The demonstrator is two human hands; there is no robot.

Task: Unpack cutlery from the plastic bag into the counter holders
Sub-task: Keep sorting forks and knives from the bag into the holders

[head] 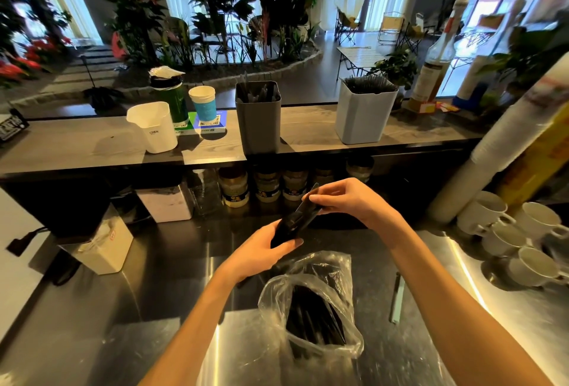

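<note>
Head view over a café work area. The left hand (264, 247) grips the lower end of a bundle of black plastic cutlery (295, 219), fingers curled round it; the right hand (345, 198) pinches the upper end of the same bundle between thumb and fingertips. The bundle is held tilted in the air above the stainless-steel counter (431, 308), just beyond the clear crumpled plastic bag (311, 308), which lies open on that surface with more black cutlery inside.

On the raised dark wood-grain counter (77, 145) behind stand two holders well apart: a dark grey square plastic holder (258, 121) with dark cutlery handles showing at its rim, and a pale blue-grey square plastic holder (363, 114) packed with thin dark pieces. To the left of these is a white plastic measuring jug (154, 127) printed "CRBW"; other print on it is too small to read. Behind it stand a green canister with a black lid (169, 96) and a white-and-blue paper cup (203, 102), the cup on a blue-and-green placard (206, 127) bearing QR codes, the text illegible.

Beneath the raised counter, a row of dark-lidded glass jars (264, 185) carries labels too blurred to read. White ceramic cups (505, 234) cluster at the right, beside a tall stack of white paper cups (505, 145). A glass syrup bottle (434, 68) stands at the far right; its label is unreadable.
</note>
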